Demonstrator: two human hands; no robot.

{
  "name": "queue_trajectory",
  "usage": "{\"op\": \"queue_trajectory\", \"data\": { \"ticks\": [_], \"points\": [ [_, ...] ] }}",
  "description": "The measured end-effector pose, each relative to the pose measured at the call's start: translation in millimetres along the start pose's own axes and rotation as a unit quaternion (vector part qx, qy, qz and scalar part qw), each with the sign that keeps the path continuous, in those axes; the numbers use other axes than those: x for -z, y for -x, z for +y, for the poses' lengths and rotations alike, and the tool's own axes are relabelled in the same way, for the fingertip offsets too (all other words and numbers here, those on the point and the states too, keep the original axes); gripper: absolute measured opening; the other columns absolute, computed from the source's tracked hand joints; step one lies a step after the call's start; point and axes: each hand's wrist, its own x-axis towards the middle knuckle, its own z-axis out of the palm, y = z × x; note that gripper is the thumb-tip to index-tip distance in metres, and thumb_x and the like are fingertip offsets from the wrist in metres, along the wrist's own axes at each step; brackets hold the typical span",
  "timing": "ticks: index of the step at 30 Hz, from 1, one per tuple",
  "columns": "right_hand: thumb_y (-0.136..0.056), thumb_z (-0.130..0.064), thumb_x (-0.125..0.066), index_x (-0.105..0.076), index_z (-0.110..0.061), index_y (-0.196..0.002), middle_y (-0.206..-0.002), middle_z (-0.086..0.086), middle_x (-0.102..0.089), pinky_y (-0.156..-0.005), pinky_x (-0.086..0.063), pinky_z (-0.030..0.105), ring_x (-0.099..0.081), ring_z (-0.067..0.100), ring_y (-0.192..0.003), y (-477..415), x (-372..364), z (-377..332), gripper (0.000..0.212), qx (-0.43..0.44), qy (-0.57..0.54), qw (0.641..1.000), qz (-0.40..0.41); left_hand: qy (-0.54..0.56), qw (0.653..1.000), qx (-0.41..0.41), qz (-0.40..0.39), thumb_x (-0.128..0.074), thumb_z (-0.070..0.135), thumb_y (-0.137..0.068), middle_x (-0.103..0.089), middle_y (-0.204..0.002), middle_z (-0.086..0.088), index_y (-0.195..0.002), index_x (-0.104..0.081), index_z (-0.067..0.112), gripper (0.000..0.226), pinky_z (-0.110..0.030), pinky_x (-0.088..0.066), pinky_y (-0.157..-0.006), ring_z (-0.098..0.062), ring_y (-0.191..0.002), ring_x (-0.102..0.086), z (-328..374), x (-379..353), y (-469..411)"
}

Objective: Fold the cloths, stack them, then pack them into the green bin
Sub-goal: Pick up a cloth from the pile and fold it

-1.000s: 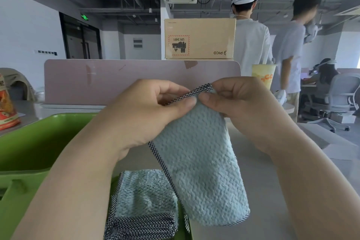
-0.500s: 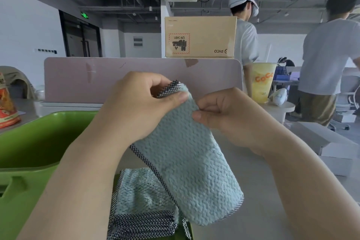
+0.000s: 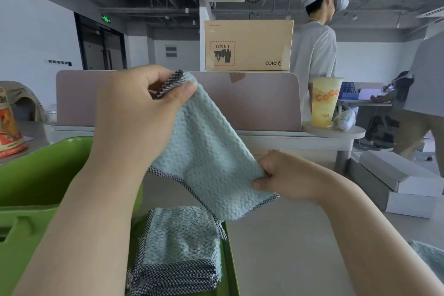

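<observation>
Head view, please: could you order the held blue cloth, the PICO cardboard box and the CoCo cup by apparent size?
1. held blue cloth, though nearness to the camera inflates it
2. PICO cardboard box
3. CoCo cup

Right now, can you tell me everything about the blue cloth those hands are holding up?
The cloth is pale blue-green and looks soft, with a bumpy, waffle-like surface and a narrow dark-and-white checked trim along its edges. It is held up in the air, spread on a slant from upper left to lower right. The left hand pinches its top corner and the right hand grips its lower right edge. Its lowest corner hangs over a folded stack of matching cloths.
</observation>
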Motion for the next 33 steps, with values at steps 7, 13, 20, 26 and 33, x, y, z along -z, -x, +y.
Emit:
{"op": "queue_trajectory", "data": {
  "ticks": [7,13,20,26,33],
  "points": [
    [-0.088,-0.014,-0.058,-0.068,-0.016,-0.079,-0.085,0.004,-0.075,-0.091,-0.051,0.032,-0.071,0.011,-0.082,1.2,0.0,19.8,0.014,-0.032,-0.029,0.998,-0.054,0.008,1.0,0.002,0.014,-0.071,0.036,-0.08,-0.066,-0.071,0.016,-0.074,-0.064,0.039,0.01,-0.031,-0.052,-0.065,-0.006,-0.066,-0.062,-5.1,2.2,-1.5],
    [-0.08,-0.043,-0.066,-0.067,-0.021,-0.103,-0.106,0.002,-0.073,-0.092,-0.052,0.045,-0.069,0.019,-0.1,17.1,12.2,-28.0,0.032,0.127,-0.155,0.98,0.004,0.067,0.994,0.002,-0.091,-0.073,0.04,-0.075,-0.067,-0.071,0.031,-0.067,-0.066,0.049,0.014,-0.019,-0.046,-0.062,0.009,-0.065,-0.061,4.1,-5.3,-0.5],
    [-0.076,-0.013,-0.07,-0.072,0.003,-0.089,-0.084,0.017,-0.074,-0.069,-0.059,0.035,-0.071,0.025,-0.068,39.2,23.4,-50.6,0.02,0.117,-0.465,0.877,-0.036,0.081,0.985,0.128,-0.079,-0.067,0.046,-0.08,-0.071,-0.078,0.014,-0.074,-0.069,0.035,0.013,-0.03,-0.05,-0.071,-0.005,-0.077,-0.067,-6.4,-12.3,1.5],
    [-0.082,-0.019,-0.062,-0.07,0.001,-0.093,-0.077,0.013,-0.074,-0.06,-0.059,0.032,-0.071,0.025,-0.063,35.2,31.7,-51.9,0.025,-0.018,-0.607,0.794,0.037,0.043,0.885,0.384,-0.258,-0.012,0.078,-0.081,-0.072,-0.088,-0.014,-0.123,-0.057,0.017,0.087,-0.04,-0.053,-0.08,-0.029,-0.078,-0.067,-29.0,-27.7,8.7],
    [-0.09,-0.013,-0.056,-0.07,-0.005,-0.097,-0.086,0.01,-0.076,-0.071,-0.055,0.034,-0.07,0.024,-0.074,18.2,26.8,-44.4,0.018,-0.095,-0.662,0.734,0.118,0.194,0.862,0.319,-0.342,-0.039,0.07,-0.084,-0.073,-0.101,-0.01,-0.124,-0.058,0.03,0.06,-0.029,-0.051,-0.065,-0.019,-0.075,-0.067,-17.1,-37.5,10.2]
  ]
}}
